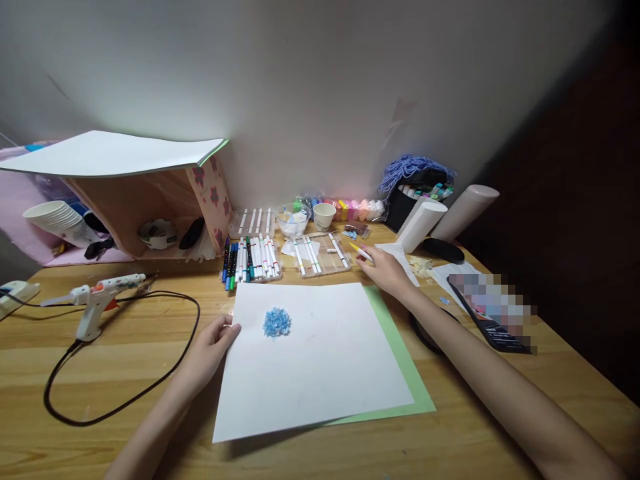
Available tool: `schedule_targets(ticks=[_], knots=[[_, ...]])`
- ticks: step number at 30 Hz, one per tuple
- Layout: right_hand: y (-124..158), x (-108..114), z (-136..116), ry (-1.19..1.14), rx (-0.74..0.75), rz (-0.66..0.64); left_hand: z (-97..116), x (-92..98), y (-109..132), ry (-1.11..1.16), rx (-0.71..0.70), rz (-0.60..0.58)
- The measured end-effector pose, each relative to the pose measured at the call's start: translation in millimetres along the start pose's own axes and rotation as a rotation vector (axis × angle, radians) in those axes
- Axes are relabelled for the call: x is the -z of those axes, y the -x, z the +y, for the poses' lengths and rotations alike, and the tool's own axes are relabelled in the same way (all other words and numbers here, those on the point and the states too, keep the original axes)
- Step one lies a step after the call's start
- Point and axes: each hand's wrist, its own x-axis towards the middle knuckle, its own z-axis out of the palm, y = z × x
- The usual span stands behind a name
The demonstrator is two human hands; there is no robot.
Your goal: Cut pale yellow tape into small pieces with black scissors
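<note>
Right grip (pixel 384 271) pinches one pen (pixel 361 252), yellow end pointing far-left, long axis slanting near-right; left grip (pixel 219 337) pinches one white sheet (pixel 320 353) over one green sheet (pixel 400 350)

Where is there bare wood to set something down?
Inside the glue gun's black cord, left of the left hand; in front of the white sheet's near edge; and right of the right forearm, nearer than the phone. It is crowded along the wall, with markers, bowl and paper cup.
</note>
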Motion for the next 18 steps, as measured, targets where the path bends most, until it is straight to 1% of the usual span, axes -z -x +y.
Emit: schedule_targets(ticks=[2,5,6,9,10,11,12,13,15,16,18], knots=[[11.4,8.8,13.1,-0.032,-0.027,-0.013,4.1,9.7,4.1,0.002,-0.015,0.035],[24.1,14.1,26.0,-0.098,-0.073,-0.018,14.8,26.0,1.8,0.052,-0.022,0.136],[27.3,13.7,26.3,-0.207,-0.126,-0.040,19.7,31.3,-0.9,0.081,-0.019,0.171],[35.4,9.1,13.0,-0.557,-0.265,-0.270,35.8,42.9,-10.3,0.165,-0.015,0.233],[37.7,7.3,5.0,-0.640,-0.287,-0.352,40.5,44.5,-13.3,0.188,-0.018,0.242],[39.4,5.7,-3.6,-0.693,-0.277,-0.394,44.3,44.9,-16.1,0.210,-0.022,0.242],[40.2,4.5,-11.9,-0.725,-0.254,-0.381,47.1,44.2,-19.0,0.232,-0.022,0.236],[40.0,3.8,-19.4,-0.773,-0.204,-0.423,48.6,42.4,-22.2,0.256,-0.024,0.227],[34.8,4.4,-29.4,-0.825,-0.190,-0.405,48.3,37.0,-29.8,0.307,-0.053,0.244],[29.5,5.9,-31.5,-0.850,-0.194,-0.384,46.6,33.9,-34.2,0.339,-0.075,0.279],[13.5,11.2,-30.6,-0.907,-0.234,-0.302,40.4,27.4,-43.0,0.418,-0.039,0.309]])
